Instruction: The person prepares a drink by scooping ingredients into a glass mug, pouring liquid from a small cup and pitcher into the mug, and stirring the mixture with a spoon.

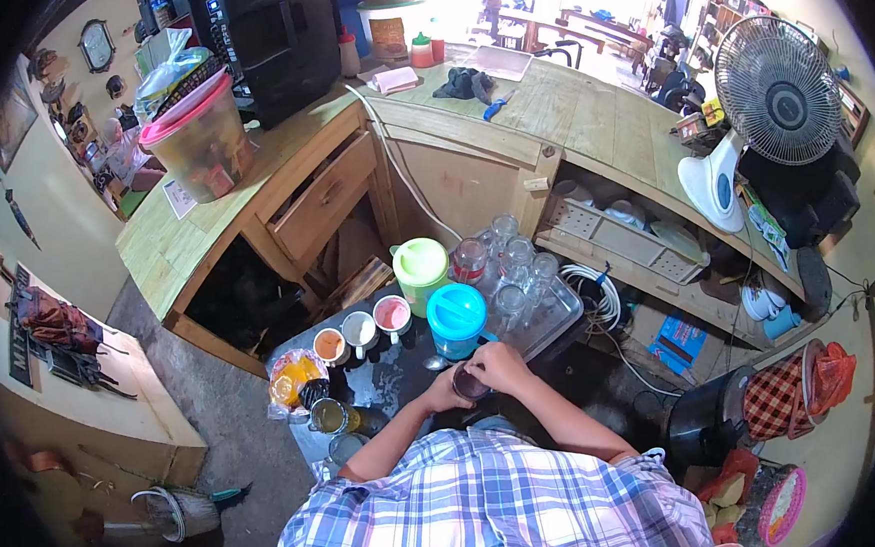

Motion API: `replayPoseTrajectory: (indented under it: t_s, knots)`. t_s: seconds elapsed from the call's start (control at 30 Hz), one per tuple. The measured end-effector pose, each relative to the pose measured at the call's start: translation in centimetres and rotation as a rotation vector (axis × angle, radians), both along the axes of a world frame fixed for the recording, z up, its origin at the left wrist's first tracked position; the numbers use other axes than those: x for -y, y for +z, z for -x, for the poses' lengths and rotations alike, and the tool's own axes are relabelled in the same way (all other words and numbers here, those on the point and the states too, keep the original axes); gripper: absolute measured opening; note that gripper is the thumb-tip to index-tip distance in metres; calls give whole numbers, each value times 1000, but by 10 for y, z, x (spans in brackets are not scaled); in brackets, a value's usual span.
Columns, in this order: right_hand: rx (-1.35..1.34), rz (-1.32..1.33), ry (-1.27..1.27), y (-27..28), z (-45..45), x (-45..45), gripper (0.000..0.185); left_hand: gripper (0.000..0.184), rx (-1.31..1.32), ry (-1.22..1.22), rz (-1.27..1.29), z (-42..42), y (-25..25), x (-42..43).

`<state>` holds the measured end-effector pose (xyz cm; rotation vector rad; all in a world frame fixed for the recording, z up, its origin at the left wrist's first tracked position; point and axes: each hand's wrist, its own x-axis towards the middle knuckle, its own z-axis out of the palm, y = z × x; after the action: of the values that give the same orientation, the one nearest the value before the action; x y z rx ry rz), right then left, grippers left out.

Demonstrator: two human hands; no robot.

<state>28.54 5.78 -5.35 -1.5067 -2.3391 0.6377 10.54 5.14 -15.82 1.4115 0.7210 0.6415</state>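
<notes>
My left hand is wrapped round a small dark cup near the front of the low table. The fingers of my right hand are pressed together at the cup's rim; what they hold, if anything, is hidden. Just behind stands a pitcher with a blue lid, and beside it a green pitcher. A spoon lies left of the blue pitcher. Three cups, one with orange contents, one with white and one with pink, stand in a row to the left.
Several upturned glasses stand on a metal tray at the right. Jars and a yellow bag are at the left. Behind is a wooden counter with a fan and a plastic tub.
</notes>
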Motion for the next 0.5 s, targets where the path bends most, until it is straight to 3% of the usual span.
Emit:
replayPoseTrajectory:
  t_s: [0.07, 0.13, 0.2, 0.3, 0.33, 0.4, 0.43, 0.5]
  knots:
    - [62, -85, -15, -3, -1, 1, 21, 84, -14, -11, -3, 0, -1, -1]
    - [-62, 89, 16, 5, -2, 3, 21, 83, -29, -24, -9, 0, -1, -1]
    - [-136, -1, -29, 1, -1, 5, 20, 83, 1, -7, -20, 0, -2, 0]
    - [112, 91, -41, 14, 0, 8, 20, 82, 5, -30, -23, 1, -4, -1]
    - [111, 84, -44, 11, -1, 6, 20, 81, -1, -51, 5, 2, -4, -2]
    - [-140, 12, -25, 0, -1, 8, 19, 82, 39, -48, 48, 1, -4, 0]
    - [-147, -130, 27, -3, -2, 7, 17, 83, 6, -44, 17, 2, -4, -1]
    - [-29, -68, 38, 0, -2, 8, 16, 87, -83, -39, -58, 2, -6, -5]
